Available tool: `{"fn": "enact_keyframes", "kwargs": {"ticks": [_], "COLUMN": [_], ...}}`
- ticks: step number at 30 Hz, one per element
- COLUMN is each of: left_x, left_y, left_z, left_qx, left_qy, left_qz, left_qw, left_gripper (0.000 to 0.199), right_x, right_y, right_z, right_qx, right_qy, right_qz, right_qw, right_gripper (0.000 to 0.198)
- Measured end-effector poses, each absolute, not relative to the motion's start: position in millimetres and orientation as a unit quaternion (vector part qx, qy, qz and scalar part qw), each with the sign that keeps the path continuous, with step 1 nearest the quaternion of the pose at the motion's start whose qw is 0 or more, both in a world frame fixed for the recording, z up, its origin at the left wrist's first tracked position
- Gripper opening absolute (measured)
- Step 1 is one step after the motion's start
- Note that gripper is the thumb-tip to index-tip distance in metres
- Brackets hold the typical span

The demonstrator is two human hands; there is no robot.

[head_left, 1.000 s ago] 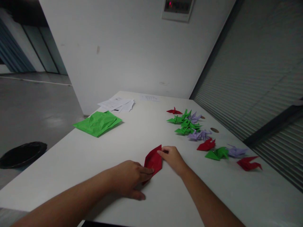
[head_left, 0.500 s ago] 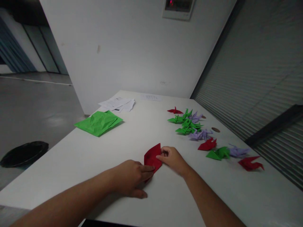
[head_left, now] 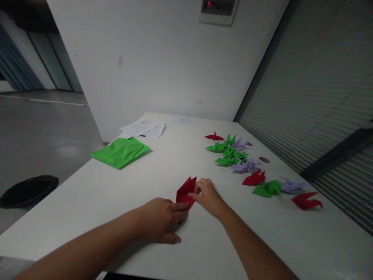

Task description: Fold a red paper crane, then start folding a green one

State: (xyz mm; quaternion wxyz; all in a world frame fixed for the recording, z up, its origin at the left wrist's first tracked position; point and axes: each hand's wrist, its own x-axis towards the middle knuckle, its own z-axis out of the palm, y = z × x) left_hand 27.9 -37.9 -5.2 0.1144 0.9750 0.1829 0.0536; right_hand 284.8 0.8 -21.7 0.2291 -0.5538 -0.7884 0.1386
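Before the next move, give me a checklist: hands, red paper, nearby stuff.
1. Left hand on the red paper: ok, fingers lie across its near part.
2. Right hand at the paper: ok, thumb touches its right side.
3. Right-hand pinch secure: cannot tell from this view.
4. Top tips meeting: not ok, two show with a notch between.
5. Green paper away from both hands: ok, it lies farther off to the left.
6. Folded birds apart from both hands: ok, off to the right.
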Motion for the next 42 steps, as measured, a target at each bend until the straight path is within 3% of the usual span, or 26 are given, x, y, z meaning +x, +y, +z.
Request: {"fn": "enact_keyframes", "kwargs": {"ticks": [7, 16, 21, 23, 26, 31, 35, 42], "left_x": [28.8, 28.3, 28.1, 28.0, 27.1, 23.2, 20.9, 25.7], "left_y": [-38.5, -38.7, -38.4, -38.3, -37.7, -28.7, -13.5, -8.3], "left_z": [-5.5, -8.8, -10.6, -8.6, -1.3, 7.5, -4.8, -19.0], "left_qx": [0.975, 0.976, 0.975, 0.974, 0.973, 0.931, 0.873, 0.901], "left_qy": [0.184, 0.188, 0.195, 0.193, 0.175, 0.259, 0.394, 0.322], "left_qz": [0.049, 0.05, 0.054, 0.057, 0.08, 0.192, 0.251, 0.244], "left_qw": [0.11, 0.101, 0.097, 0.102, 0.123, 0.173, 0.139, 0.158], "left_gripper": [0.072, 0.07, 0.07, 0.068, 0.058, 0.014, 0.025, 0.036], "right_x": [280.1, 283.2, 289.8, 290.6, 289.8, 288.7, 289.0, 290.0], "right_y": [-2.2, -5.7, -8.5, -9.9, -11.5, -12.3, -12.1, -11.4], "right_z": [-19.1, -24.6, -21.8, -20.8, -20.6, -20.7, -20.7, -23.9], "right_qx": [-0.541, -0.526, -0.408, -0.359, -0.349, -0.351, -0.343, -0.335], "right_qy": [-0.807, -0.824, -0.878, -0.895, -0.901, -0.902, -0.906, -0.909], "right_qz": [0.086, 0.033, 0.103, 0.14, 0.162, 0.169, 0.159, 0.141], "right_qw": [0.22, 0.21, 0.23, 0.225, 0.199, 0.188, 0.188, 0.202], "right_gripper": [0.039, 0.031, 0.01, 0.022, 0.031, 0.036, 0.038, 0.036]}}
